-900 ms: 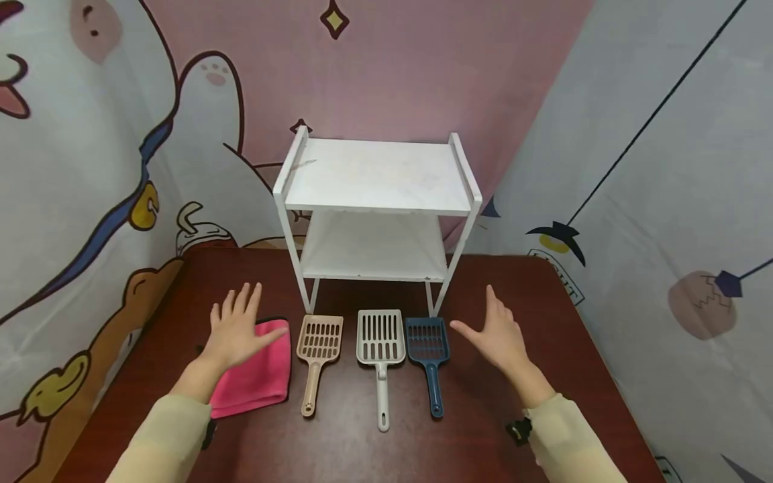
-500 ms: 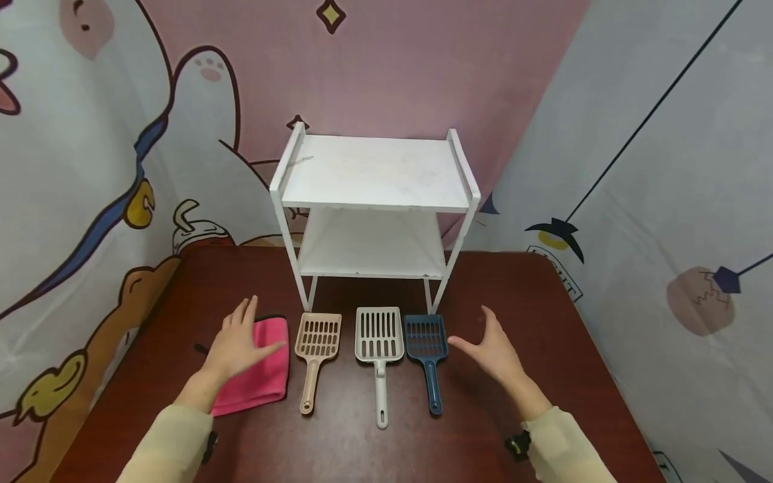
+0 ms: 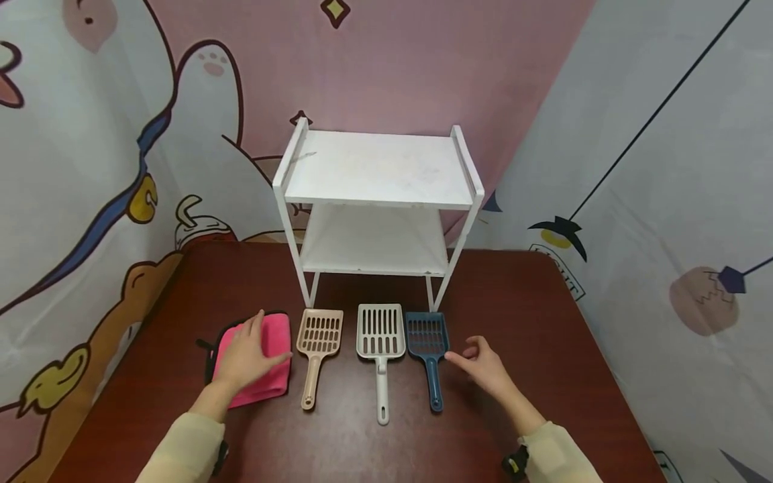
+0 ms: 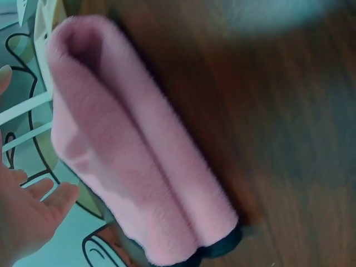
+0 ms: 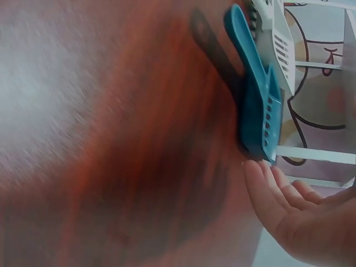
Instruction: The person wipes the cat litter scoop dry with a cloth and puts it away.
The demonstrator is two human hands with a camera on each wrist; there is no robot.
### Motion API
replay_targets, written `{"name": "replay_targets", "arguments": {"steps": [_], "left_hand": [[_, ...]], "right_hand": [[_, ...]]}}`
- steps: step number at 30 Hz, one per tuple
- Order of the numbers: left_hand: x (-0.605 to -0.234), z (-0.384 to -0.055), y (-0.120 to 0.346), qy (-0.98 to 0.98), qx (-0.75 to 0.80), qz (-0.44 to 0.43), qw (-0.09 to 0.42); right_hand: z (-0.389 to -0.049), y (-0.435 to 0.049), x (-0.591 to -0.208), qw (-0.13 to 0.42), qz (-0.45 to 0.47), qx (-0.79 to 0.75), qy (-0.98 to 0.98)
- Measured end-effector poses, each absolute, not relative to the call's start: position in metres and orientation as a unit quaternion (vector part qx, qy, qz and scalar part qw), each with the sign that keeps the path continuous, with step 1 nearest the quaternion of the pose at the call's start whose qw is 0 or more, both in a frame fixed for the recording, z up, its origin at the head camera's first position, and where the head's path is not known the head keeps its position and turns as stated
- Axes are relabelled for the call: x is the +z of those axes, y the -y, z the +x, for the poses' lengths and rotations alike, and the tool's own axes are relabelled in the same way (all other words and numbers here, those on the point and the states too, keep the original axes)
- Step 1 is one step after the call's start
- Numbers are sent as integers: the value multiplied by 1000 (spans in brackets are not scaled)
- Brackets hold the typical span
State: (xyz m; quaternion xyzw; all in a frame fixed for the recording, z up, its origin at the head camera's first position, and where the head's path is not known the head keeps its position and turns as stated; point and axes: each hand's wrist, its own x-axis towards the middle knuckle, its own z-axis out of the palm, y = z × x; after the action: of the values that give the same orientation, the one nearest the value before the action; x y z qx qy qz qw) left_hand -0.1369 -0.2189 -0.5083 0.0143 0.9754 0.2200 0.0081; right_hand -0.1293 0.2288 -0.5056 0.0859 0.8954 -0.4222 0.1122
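— Both our hands have come lower since the earlier frame: the left hand [image 3: 244,359] above the pink cloth [image 3: 276,339], the right hand [image 3: 488,369] beside the blue scoop [image 3: 431,362], its fingers drawn in more. What else does the head view give us?

— On the table [image 3: 513,295] we see the dark-edged cloth, partly covered by our left hand, then the beige scoop [image 3: 314,360], the white scoop [image 3: 381,363] and the blue one in a row, handles towards us. Our left fingers are stretched, thumb spread wide. Our right thumb and fingers leave a narrower gap, nothing between them.

— And the left wrist view?

— There the cloth lies folded and fleecy, our fingers seemingly apart from it; how near, we can't tell.

— In the right wrist view, our fingertips reach just beside the blue scoop's head. Contact we can't make out.

— Then reaching is the step in hand, we'd judge. Gripping that scoop would call for bringing our right hand to its handle and closing the fingers.

— What's in our way?

— Legs of the white shelf [image 3: 377,168] stand close behind the beige and blue heads, so pushing forward could knock them. White and blue heads lie tight together; the handles look easier to get round.
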Motion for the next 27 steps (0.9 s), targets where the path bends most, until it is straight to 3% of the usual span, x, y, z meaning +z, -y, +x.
{"name": "replay_targets", "arguments": {"steps": [10, 27], "left_hand": [[-529, -133, 220, -974, 227, 1, 27], [-542, -137, 208, -985, 168, -6, 34]], "right_hand": [[-124, -219, -515, 170, 87, -445, -875], [-117, -203, -528, 205, 95, -473, -851]]}}
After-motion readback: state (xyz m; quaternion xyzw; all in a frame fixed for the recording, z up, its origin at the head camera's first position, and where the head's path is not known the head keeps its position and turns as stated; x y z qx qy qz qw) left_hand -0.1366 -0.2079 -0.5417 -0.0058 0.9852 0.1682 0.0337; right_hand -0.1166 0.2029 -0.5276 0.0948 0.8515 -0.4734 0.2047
